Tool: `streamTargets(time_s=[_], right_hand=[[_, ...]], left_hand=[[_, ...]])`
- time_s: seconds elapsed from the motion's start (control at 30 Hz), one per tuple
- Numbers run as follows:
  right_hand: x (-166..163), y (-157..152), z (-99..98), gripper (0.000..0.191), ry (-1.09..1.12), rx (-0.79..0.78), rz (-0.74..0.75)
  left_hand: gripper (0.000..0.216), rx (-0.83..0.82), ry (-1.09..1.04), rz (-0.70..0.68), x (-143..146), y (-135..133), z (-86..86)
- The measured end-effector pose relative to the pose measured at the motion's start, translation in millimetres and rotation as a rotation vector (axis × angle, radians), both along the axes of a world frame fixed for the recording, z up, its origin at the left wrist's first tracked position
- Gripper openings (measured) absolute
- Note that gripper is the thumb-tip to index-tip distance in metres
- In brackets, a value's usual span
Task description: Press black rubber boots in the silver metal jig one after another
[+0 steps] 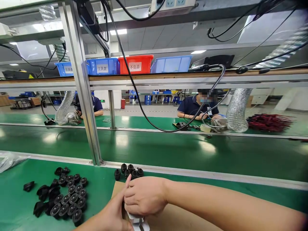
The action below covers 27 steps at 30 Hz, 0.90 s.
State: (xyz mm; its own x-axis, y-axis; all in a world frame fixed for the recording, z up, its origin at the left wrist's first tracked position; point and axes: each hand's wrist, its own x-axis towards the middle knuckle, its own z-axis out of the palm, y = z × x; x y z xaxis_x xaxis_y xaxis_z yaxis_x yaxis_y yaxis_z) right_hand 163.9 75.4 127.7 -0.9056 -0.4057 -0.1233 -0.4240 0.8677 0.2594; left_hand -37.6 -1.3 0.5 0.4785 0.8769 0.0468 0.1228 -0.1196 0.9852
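Note:
My left hand (115, 210) is closed around a white part (138, 223) low in the view, its thumb at the left side of it. Only the lower end of this part shows, with a pale, notched surface. My right hand (145, 195) is curled into a fist above it and presses against my left hand. Whatever its fingers grip is hidden. Beneath both hands lies a brown cardboard sheet (183, 218). Just beyond them stand several small black ribbed plastic parts (133, 173).
Several round black caps (69, 200) and darker black pieces (43, 192) lie left on the green table (103, 186). A metal post (83, 86) rises behind. Beyond the green belt (154, 150) two people work. A black cable (134, 83) hangs across. Bins (136, 64) line a shelf.

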Motion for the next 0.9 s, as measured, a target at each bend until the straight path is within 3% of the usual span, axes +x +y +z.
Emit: streamTargets(time_s=[0.17, 0.33, 0.5, 0.6, 0.67, 0.8, 0.9], right_hand=[[5.4, -8.1, -3.2, 0.059, 0.006, -0.039, -0.172], [12.5, -30.2, -3.5, 0.059, 0.064, -0.094, -0.468], [11.5, -47.5, 8.6, 0.052, 0.051, -0.195, -0.768], [21.7, -55.3, 24.4, 0.040, 0.202, -0.393, -0.929], [33.2, -56.6, 30.1, 0.045, 0.266, -0.506, -1.099], [53.1, -43.9, 18.3, 0.058, 0.020, -0.508, -1.480], [61.6, -28.1, 2.6, 0.060, -0.082, -0.524, -1.593]], left_hand=[[0.171, -0.043, -0.042, 0.045, 6.6, -8.3, 7.6], [0.158, -0.120, -0.126, 0.106, 18.0, -18.7, 9.6], [0.149, 0.098, -0.063, 0.205, 15.1, -13.5, -2.5], [0.144, 0.272, 0.008, 0.257, 2.9, -2.5, -15.3], [0.131, 0.395, 0.066, 0.265, -4.8, 4.2, -22.3], [0.090, 0.608, 0.125, 0.240, -9.8, 9.5, -27.5], [0.065, 0.814, 0.050, 0.284, -7.5, 8.9, -23.0]])
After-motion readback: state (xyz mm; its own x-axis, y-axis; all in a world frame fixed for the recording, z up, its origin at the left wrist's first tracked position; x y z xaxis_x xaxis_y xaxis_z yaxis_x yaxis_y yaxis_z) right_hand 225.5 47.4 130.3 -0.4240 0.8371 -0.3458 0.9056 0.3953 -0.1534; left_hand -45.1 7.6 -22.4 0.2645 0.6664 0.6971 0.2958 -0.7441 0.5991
